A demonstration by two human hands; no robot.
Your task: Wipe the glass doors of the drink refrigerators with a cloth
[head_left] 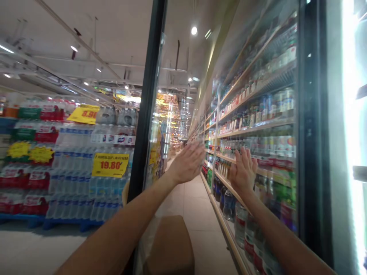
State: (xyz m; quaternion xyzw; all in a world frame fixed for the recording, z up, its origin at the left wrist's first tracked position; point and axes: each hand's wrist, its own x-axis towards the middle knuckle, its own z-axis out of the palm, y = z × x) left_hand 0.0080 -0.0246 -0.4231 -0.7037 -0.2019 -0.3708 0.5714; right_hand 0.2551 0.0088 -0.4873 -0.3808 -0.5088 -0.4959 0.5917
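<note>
While both bare hands hang raised and open, neither holds anything. Left hand point(187, 163): flat, fingers pressed together, palm empty, angled toward the aisle. Right hand point(243, 170): upright, fingers lightly spread, palm empty, facing the shelves. Nearest item to both: a glass cooler door point(183, 76) with a black edge frame point(146, 107), standing open at an angle; whether either hand touches the pane cannot be told. Behind the glass: pale wooden shelves point(255, 130) running along the cooler, lined with bottled drinks and cans, and plastic bottles point(228, 204) on a lower shelf near the front edge. Below the hands: a brown box point(170, 244) at the foot of the door, on a tiled floor point(197, 198). Left of the door: shrink-wrapped stacks of bottled water point(71, 179) on blue pallets point(65, 225), well apart from the hands, with a yellow price sign point(110, 165) reading 19.80 fixed to the front of the stack.
</note>
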